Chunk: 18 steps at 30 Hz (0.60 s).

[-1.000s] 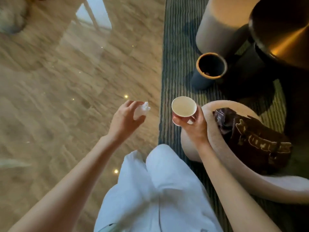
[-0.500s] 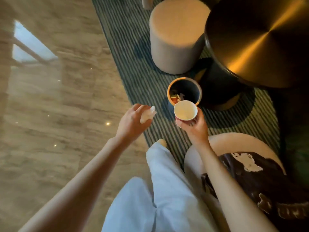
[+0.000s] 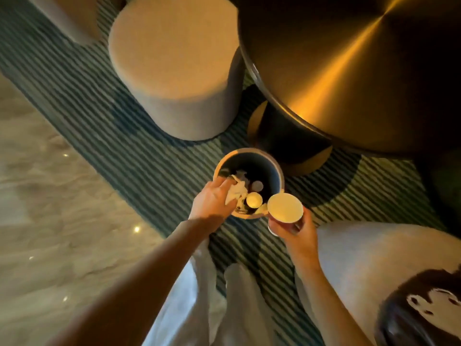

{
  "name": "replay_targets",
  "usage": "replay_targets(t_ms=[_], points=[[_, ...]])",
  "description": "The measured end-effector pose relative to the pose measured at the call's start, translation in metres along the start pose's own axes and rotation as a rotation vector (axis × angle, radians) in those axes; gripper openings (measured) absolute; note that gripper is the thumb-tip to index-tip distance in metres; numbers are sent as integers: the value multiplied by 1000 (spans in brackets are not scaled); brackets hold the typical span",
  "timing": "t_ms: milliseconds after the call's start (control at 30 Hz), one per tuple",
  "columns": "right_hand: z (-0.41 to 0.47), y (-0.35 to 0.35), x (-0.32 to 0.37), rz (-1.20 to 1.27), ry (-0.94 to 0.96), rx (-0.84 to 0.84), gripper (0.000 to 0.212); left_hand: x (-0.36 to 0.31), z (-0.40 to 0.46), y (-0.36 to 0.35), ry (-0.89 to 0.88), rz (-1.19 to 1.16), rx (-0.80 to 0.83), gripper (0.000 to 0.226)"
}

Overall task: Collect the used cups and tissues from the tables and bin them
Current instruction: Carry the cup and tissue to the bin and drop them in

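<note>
Reaching over bin (image 3: 273,168) mouth, left hand (image 3: 212,202) pinches crumpled white tissue (image 3: 237,193) in fingers (image 3: 220,183), tissue just above rubbish inside (cups, more tissue). Right hand (image 3: 298,231) grips paper cup (image 3: 285,208) upright, fingers wrapped round its side, cup beside bin's near rim, right of left fingers. Bin on striped rug (image 3: 139,156). Beyond fingers: round stool (image 3: 174,71), dark round worktop (image 3: 361,58).

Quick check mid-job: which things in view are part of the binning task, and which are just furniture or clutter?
Job:
- tissue in left hand, over the bin
- paper cup in right hand
- cups already binned

Not the job:
- round stool
- metal table
- dark bag
- striped rug
</note>
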State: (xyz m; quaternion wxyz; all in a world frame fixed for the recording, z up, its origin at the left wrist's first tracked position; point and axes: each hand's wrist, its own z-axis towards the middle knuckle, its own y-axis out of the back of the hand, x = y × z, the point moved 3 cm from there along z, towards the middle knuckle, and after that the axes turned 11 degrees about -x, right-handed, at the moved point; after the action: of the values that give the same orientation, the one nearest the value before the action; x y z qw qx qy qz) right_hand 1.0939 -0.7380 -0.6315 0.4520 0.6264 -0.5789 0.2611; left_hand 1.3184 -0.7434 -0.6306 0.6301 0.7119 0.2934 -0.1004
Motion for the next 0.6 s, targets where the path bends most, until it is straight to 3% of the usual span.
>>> replay_targets(t_ms=[233, 333, 467, 600], points=[[37, -45, -53, 54, -42, -114, 67, 35, 85, -93, -158, 178, 246, 65], [52, -71, -54, 95, -39, -130, 80, 42, 94, -99, -238, 297, 239, 68], [76, -105, -53, -44, 20, -131, 80, 46, 97, -79, -364, 354, 139, 58], [75, -117, -46, -415, -81, -160, 92, 47, 92, -53, -400, 458, 152, 56]])
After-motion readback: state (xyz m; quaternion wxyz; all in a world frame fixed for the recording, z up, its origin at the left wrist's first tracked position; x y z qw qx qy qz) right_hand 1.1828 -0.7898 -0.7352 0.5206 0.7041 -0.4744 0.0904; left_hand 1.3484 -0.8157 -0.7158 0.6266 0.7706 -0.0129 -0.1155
